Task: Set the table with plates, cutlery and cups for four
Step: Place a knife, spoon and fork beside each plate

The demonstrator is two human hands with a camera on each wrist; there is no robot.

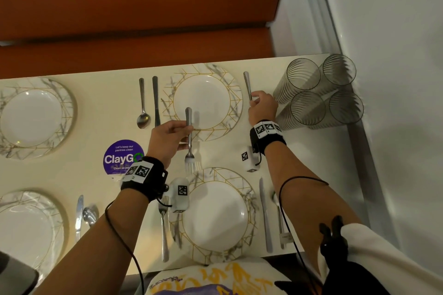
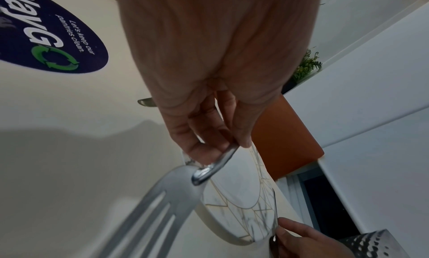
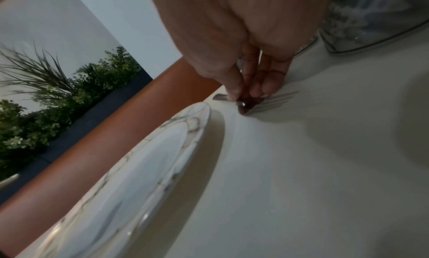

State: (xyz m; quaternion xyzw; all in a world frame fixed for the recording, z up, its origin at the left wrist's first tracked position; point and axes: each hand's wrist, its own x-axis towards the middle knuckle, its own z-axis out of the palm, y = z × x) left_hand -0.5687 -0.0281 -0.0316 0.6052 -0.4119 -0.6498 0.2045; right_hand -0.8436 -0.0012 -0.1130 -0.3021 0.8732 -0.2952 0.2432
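My left hand [image 1: 177,134] pinches a fork [image 1: 189,136] by its handle, tines toward me, above the table between the far middle plate [image 1: 227,93] and the near plate [image 1: 215,215]. The left wrist view shows this fork [image 2: 162,197] blurred under the fingers [image 2: 204,152]. My right hand [image 1: 261,105] pinches a second fork [image 1: 247,86] that lies on the table right of the far plate. In the right wrist view the fingertips [image 3: 234,95] press this fork [image 3: 271,101] beside the plate rim [image 3: 192,119]. Several ribbed glasses [image 1: 318,93] stand just right of that hand.
A spoon [image 1: 143,105] and a knife [image 1: 156,100] lie left of the far plate. The near plate has a fork [image 1: 164,230] on its left, a knife [image 1: 265,215] on its right. Two more plates [image 1: 31,117] [image 1: 26,225] sit at the left, near a purple sticker [image 1: 119,158].
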